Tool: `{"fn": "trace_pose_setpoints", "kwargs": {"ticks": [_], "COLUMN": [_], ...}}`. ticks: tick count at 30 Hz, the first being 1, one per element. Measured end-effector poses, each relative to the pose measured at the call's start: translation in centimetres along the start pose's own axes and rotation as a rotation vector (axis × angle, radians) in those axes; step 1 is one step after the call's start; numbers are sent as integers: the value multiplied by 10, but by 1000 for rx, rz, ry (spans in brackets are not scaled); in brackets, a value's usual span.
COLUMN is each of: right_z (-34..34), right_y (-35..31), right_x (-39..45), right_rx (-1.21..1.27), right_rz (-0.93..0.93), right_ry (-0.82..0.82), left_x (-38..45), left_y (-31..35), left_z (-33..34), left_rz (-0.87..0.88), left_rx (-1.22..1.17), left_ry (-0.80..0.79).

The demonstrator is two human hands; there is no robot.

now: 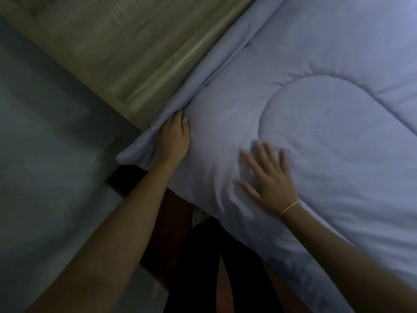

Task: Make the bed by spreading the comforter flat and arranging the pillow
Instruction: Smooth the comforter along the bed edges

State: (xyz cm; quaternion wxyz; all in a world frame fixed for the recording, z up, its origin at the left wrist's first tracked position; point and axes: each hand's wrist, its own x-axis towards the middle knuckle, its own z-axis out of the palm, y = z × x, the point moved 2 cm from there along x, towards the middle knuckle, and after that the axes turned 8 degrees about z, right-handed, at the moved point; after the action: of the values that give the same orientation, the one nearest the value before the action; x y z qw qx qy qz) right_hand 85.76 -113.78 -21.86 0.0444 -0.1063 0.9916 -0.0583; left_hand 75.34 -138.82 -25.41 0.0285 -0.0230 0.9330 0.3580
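Observation:
A pale blue quilted comforter (pixel 316 123) covers the bed and fills the right of the view, with a curved stitch line across it. My left hand (pixel 174 137) grips its bunched corner edge next to the wooden headboard. My right hand (pixel 268 177) lies flat on the comforter with fingers spread, a thin band at the wrist. No pillow is in sight.
The wooden headboard (pixel 126 55) runs diagonally across the top left. A blue-grey wall (pixel 45 143) fills the left. Dark brown floor (pixel 158 233) and my dark trouser legs (pixel 198 267) show below the bed's edge.

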Motion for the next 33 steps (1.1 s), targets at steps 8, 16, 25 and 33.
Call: {"fn": "trace_pose_setpoints", "kwargs": {"ticks": [8,16,25,33], "right_z": [-12,-45,7,-32], "right_y": [32,41,-14,-32], "right_x": [109,214,304,260], "right_rx": [-27,85,-230,106], "right_rz": [394,181,-34,-339], "right_ry": [27,22,-246,-104], "left_x": [37,-2,-43,-63], "left_y": [5,-7,-88,-72], "left_z": [15,8,20,-3], "left_rz": [91,177,19,-11], "left_rx": [-5,-55,-18,31], "left_ry": [-192,42,-49,276]}}
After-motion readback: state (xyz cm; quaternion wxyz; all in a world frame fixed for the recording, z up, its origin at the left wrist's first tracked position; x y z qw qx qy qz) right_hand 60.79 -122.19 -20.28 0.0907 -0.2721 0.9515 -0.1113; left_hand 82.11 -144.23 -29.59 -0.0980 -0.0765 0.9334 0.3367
